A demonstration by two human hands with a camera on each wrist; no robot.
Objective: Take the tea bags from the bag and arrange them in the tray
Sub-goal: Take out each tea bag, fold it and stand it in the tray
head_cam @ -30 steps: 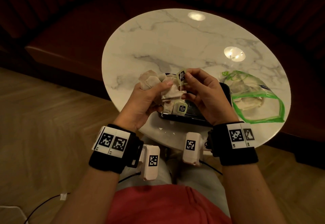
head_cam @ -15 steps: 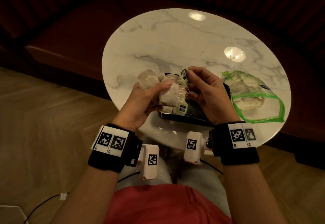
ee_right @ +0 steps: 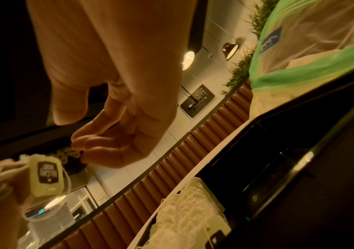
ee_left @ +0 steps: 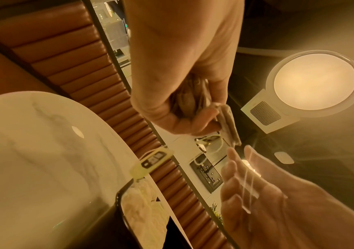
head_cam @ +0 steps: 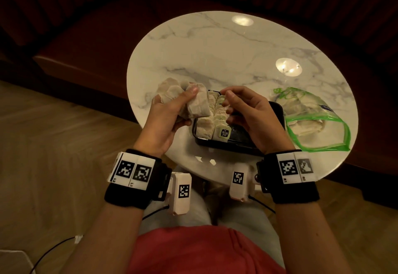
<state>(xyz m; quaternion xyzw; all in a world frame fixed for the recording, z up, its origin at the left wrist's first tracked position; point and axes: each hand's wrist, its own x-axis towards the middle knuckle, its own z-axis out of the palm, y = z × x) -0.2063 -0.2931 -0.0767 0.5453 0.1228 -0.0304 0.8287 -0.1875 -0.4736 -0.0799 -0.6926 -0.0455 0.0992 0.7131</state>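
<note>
Head: left hand (head_cam: 170, 114) grips a bunch of tea bags (head_cam: 183, 99) just left of the tray (head_cam: 277, 112), which sits on the counter (head_cam: 215, 54). Right hand (head_cam: 249, 114) over the tray, fingers loosely curled, can't tell if pinching anything. Bag (head_cam: 312, 118) right of the tray. L wrist: a tag (ee_left: 152, 161) dangles above the tray. R wrist: a tea bag row (ee_right: 191, 217) stands in the tray.
</note>
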